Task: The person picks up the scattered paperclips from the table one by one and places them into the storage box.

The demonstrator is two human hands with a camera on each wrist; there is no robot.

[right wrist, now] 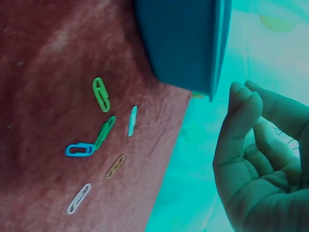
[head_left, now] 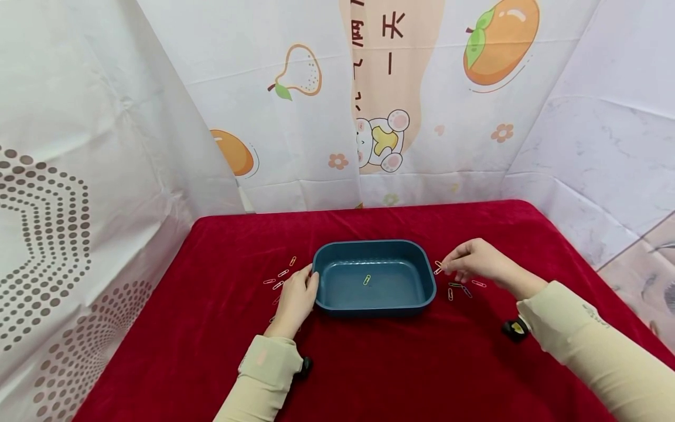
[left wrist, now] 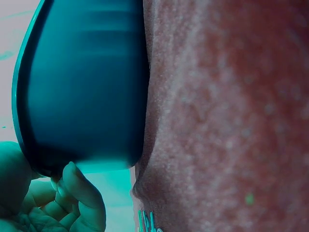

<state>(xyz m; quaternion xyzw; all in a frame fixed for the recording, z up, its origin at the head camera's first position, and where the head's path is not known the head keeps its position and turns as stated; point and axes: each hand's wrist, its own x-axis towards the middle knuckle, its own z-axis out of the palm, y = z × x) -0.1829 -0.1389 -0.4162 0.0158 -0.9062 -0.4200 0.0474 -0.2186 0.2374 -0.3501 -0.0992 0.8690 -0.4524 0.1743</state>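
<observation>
A dark blue rectangular tub (head_left: 375, 308) stands on the red cloth, one yellow paper clip (head_left: 367, 280) lying inside. My left hand (head_left: 297, 296) grips the tub's left end, thumb at the rim; the left wrist view shows fingertips pinching that edge. To the right of the tub, my right hand (head_left: 477, 262) hovers with curled fingers, thumb and fingertip drawn together. Nothing shows between them in the right wrist view. Just by these fingertips lies a pale paper clip (head_left: 437, 271). Below the hand are a green clip (right wrist: 105, 132), a blue clip (right wrist: 80, 150) and a white clip (right wrist: 78, 198).
Several more paper clips, among them a yellow-orange one (head_left: 292, 261), are scattered left of the tub, some partly behind the left hand. The red cloth (head_left: 401, 363) covers the table. Printed curtains (head_left: 306, 135) hang behind the table and along both sides.
</observation>
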